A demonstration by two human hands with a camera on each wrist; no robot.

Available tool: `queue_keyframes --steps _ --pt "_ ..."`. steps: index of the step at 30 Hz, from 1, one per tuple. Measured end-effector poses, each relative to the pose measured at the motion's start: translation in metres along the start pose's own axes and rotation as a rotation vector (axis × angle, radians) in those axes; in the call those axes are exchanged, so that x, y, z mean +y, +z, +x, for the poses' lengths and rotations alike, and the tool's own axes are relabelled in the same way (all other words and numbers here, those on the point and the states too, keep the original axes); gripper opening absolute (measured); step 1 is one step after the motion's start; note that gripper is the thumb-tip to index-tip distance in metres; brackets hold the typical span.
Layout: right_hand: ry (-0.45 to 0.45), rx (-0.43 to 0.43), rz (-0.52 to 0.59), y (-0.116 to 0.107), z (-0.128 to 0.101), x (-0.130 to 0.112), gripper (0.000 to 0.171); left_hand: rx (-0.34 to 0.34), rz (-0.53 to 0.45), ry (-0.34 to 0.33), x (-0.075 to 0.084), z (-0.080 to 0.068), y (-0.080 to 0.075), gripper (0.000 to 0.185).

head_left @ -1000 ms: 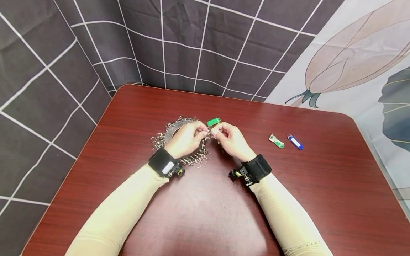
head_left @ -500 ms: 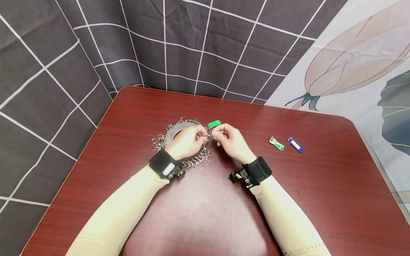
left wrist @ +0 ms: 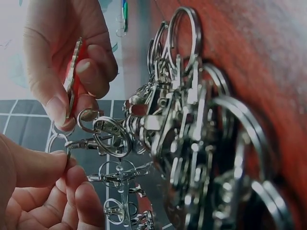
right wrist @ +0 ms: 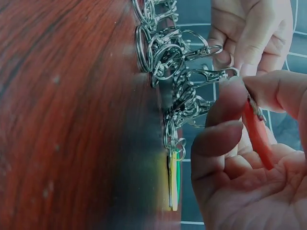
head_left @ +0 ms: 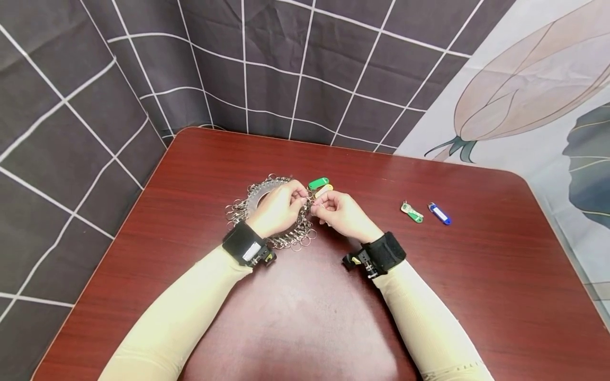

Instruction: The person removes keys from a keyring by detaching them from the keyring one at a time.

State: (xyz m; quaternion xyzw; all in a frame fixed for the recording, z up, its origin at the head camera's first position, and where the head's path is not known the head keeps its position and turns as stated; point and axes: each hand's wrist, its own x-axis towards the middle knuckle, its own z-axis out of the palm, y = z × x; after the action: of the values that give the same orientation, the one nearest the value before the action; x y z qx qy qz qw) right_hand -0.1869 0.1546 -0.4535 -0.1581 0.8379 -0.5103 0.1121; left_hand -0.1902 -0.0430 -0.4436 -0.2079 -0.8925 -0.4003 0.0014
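Near the centre of the head view, the left hand [head_left: 278, 209] pinches a split ring [left wrist: 59, 136] while the right hand [head_left: 345, 216], fingers curled, grips a key [left wrist: 73, 77] with a red tag [right wrist: 259, 136]. The key is likely light and rigid, its tag smooth and slippery, so its flat head suits a firm pinch; the split ring should be stiff and springy, best held at its edge.

No legible lettering anywhere.
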Motion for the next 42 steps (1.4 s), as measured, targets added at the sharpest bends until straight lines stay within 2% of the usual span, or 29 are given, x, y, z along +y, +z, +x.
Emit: queue_keyframes --steps 4,11,19,22,27,33,42 --pt "-0.003 0.010 0.048 0.000 0.000 -0.001 0.010 -0.012 0.019 -0.011 0.000 0.000 0.000 0.012" --pt "-0.015 0.049 0.094 -0.001 0.002 -0.003 0.013 -0.034 0.031 0.012 -0.001 0.000 0.001 0.011" --pt "-0.020 0.091 0.100 -0.001 -0.009 -0.034 0.010 -0.048 0.012 0.017 -0.002 -0.001 0.002 0.011" --pt "-0.029 0.107 0.108 -0.001 -0.010 -0.036 0.011 -0.068 0.010 0.008 -0.003 -0.001 0.002 0.009" --pt "-0.030 0.129 0.128 -0.001 -0.008 -0.031 0.012 -0.080 0.015 0.000 -0.003 -0.001 0.003 0.006" --pt "-0.039 0.137 0.143 0.000 0.001 -0.006 0.014 -0.064 0.046 -0.002 -0.004 0.000 0.004 0.004" --pt "-0.018 0.124 0.080 0.002 0.002 0.002 0.012 0.022 0.027 0.006 -0.003 -0.001 0.005 0.004"
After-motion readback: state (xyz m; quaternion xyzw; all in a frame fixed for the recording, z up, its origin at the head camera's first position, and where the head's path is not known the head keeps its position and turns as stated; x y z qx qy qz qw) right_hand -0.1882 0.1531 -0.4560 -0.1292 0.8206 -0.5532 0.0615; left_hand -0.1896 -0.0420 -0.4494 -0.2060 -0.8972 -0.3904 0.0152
